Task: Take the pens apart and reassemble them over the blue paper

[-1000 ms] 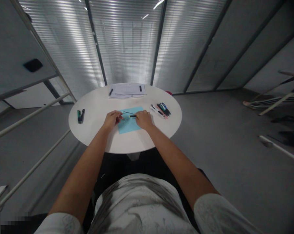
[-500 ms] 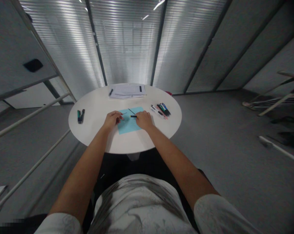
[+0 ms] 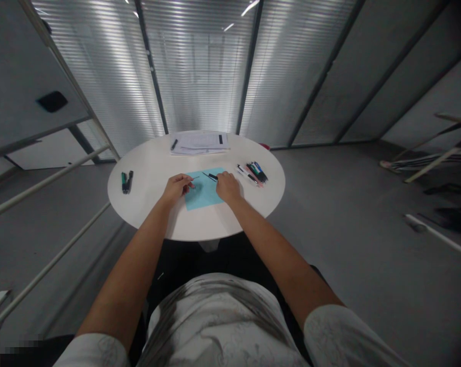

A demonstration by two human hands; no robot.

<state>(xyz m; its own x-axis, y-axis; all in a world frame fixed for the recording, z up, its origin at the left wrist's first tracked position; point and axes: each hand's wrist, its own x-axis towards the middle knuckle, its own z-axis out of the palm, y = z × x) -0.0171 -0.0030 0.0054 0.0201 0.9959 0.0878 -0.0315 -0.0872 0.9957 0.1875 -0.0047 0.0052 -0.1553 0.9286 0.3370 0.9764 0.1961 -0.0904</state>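
Note:
My left hand (image 3: 176, 187) rests at the left edge of a sheet of light blue paper (image 3: 203, 198). Its fingers are closed in a pinch on a thin dark stick (image 3: 196, 178), slim like a pen refill. On the paper's right side, my right hand (image 3: 228, 187) is closed around a short black pen part (image 3: 212, 177), which points up and left from the fingertips. Another thin dark stick (image 3: 205, 174) shows beside the tip of that part; whether it is held or lies on the paper I cannot tell. The fingers hide the rest of the pen part.
The round white table (image 3: 150, 209) also bears a stack of papers (image 3: 200, 143) at the back. Several pens (image 3: 252, 174) lie to the right, and green and black markers (image 3: 126, 182) to the left. A whiteboard frame (image 3: 81, 102) stands left of the table.
The black pen part in my right hand has swung from pointing left, with a yellow end showing, to pointing up and left. That hand has shifted slightly right; my left hand stays put.

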